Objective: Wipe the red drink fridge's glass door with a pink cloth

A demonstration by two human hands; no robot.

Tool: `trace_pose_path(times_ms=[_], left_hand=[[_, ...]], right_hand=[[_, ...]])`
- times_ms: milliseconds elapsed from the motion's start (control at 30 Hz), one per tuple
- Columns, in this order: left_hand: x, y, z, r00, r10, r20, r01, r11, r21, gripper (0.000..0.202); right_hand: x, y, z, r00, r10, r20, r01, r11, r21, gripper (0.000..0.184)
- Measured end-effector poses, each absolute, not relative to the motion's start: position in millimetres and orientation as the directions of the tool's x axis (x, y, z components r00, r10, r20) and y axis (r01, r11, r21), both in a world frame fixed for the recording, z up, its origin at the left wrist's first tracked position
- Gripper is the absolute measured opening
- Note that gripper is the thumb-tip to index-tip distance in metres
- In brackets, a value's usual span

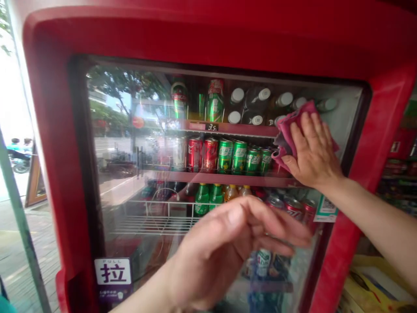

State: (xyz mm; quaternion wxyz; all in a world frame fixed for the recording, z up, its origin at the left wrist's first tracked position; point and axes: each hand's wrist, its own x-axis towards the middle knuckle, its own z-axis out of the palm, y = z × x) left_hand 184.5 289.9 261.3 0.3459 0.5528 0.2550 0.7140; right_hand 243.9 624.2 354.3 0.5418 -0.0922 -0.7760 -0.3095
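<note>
My right hand (pixel 311 152) lies flat, fingers stretched out, pressing a pink cloth (pixel 287 128) against the glass door (pixel 130 174) of a red drinks fridge (pixel 195 34), near the door's upper right. My left hand (pixel 234 243) floats in front of the lower glass, close to the camera and blurred, fingers loosely extended and holding nothing. Behind the glass, shelves carry red cans (pixel 202 154), green cans (pixel 239 156), green bottles (pixel 202 199) and white-capped bottles (pixel 237 95).
A white "PULL" sticker (pixel 113 271) sits at the door's lower left. To the left are a street, pavement and a metal pole (pixel 19 217). Shop shelves (pixel 399 174) and yellow packaging (pixel 374 282) stand to the right.
</note>
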Motion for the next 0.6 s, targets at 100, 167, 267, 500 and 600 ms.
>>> trace_pose_path(times_ms=[100,167,267,500,600], left_hand=[[145,279,267,-0.370,0.670,0.644,-0.086,-0.715,0.694,0.043],[118,268,265,-0.534,0.487,0.691,0.166,-0.741,0.650,0.040],[92,257,260,-0.642,0.184,0.744,0.517,-0.612,0.598,0.034],[68,266,250,-0.302,-0.052,0.952,0.948,0.085,0.305,0.075],[57,262,253,-0.192,-0.010,0.981,0.960,0.204,0.190,0.084]], right_hand=[[233,624,353,-0.102,0.064,0.993,0.562,0.827,0.004,0.094],[213,602,354,0.051,0.141,0.989,0.507,0.850,-0.147,0.094],[174,544,354,-0.052,0.022,0.998,0.419,0.908,0.002,0.091],[112,441,353,-0.392,-0.391,0.833,0.096,0.883,0.459,0.087],[124,455,356,-0.471,-0.503,0.725,0.027,0.813,0.582,0.082]])
